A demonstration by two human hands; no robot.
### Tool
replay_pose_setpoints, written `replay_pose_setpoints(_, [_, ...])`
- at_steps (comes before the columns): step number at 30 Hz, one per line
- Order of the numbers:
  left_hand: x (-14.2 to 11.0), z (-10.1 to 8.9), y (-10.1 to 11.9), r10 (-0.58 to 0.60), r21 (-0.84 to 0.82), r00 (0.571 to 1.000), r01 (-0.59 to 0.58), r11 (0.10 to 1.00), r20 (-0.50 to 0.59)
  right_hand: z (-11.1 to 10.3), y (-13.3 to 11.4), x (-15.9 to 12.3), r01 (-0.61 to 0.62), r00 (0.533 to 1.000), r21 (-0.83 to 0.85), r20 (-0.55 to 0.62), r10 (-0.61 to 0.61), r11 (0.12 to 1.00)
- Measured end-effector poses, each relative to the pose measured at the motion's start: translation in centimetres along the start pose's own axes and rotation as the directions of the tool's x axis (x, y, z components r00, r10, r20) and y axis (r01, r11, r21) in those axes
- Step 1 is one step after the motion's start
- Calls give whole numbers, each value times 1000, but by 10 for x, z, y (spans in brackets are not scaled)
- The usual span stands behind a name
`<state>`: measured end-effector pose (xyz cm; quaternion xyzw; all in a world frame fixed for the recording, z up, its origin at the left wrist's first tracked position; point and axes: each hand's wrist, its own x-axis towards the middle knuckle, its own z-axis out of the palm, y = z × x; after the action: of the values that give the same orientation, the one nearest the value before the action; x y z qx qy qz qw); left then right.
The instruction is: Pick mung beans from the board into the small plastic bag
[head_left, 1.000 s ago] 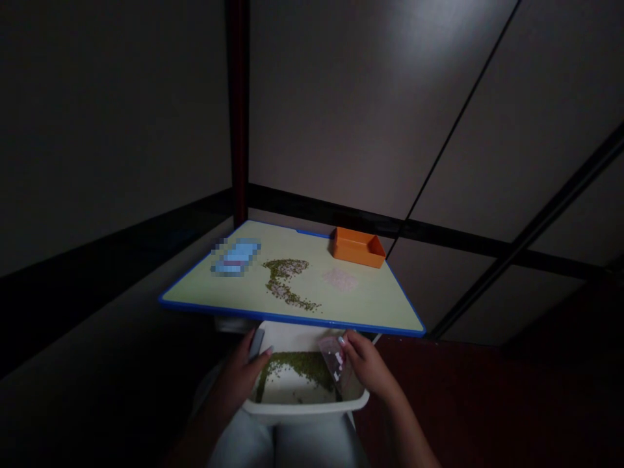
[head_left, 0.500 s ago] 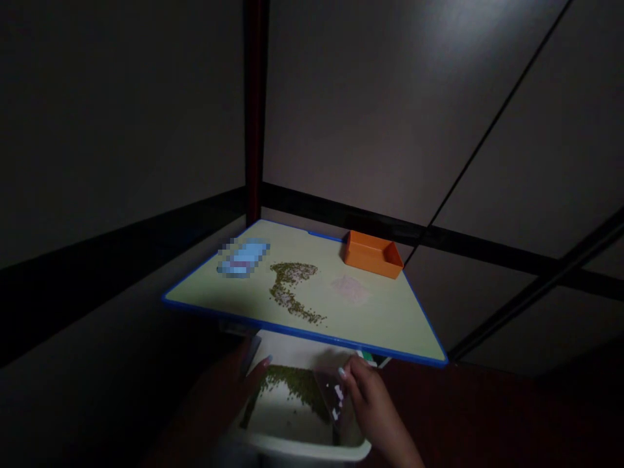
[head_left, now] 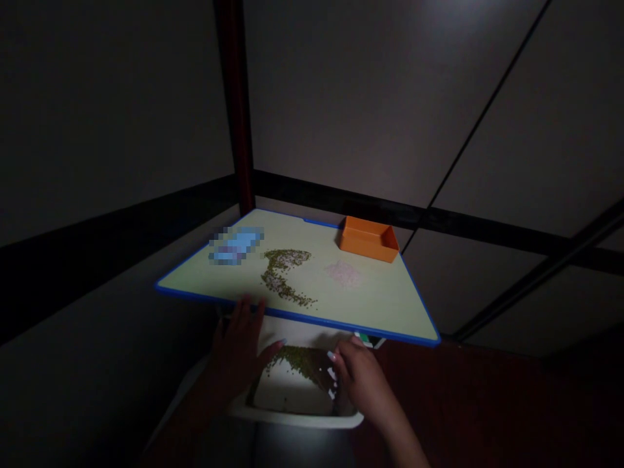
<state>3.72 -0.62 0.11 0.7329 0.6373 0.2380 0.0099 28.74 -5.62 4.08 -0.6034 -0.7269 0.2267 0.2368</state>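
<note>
Well, from where I'm standing the light is poor, but the left hand (head_left: 241, 348) can be made out, spread and released, its fingertips at the near edge of the board (head_left: 312, 318) and its thumb reaching over the tub (head_left: 305, 421). To its right, the right hand (head_left: 358, 370) is closed, thumb against fingers, pinching what looks like a clear bag (head_left: 327, 374) with white bits in it. The bag hangs down inside the tub, just left of that hand, and the hand covers part of it.

Between and below the hands sits the tub, with green grains (head_left: 297, 359) banked toward its far side and a pale patch of bottom showing nearer the person. The board's blue edge juts in above and beyond both hands, hiding some of the tub's far end; the left hand blocks much of its left side.

Up on the board, ahead of the left hand, a curved heap (head_left: 275, 279) of brownish-green and pale bits lies, with a blurred blue item (head_left: 237, 246) farther off to the left. Beyond the right hand is a thin pink patch (head_left: 342, 273), and past that the orange box (head_left: 369, 240), at the far right corner. Something green (head_left: 363, 338) shows just beyond the right hand, under the board's edge.
</note>
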Motion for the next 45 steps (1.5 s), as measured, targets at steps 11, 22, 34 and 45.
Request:
replay_pose_setpoints(11, [11,12,-16,186,38,979,-184,982,-81,-46,-21,37,136,990,88,37,-139,987])
replay_pose_setpoints(22, [3,16,-16,177,106,977,-165,981,-120,-68,-15,172,447,894,-377,210,-395,811])
replay_pose_setpoints(34, [-4,17,-10,125,230,986,-98,968,-106,-62,14,178,500,864,-486,224,-450,717])
replay_pose_setpoints(45, [2,14,-12,237,355,961,-172,919,-147,-58,12,166,367,924,-642,171,-341,673])
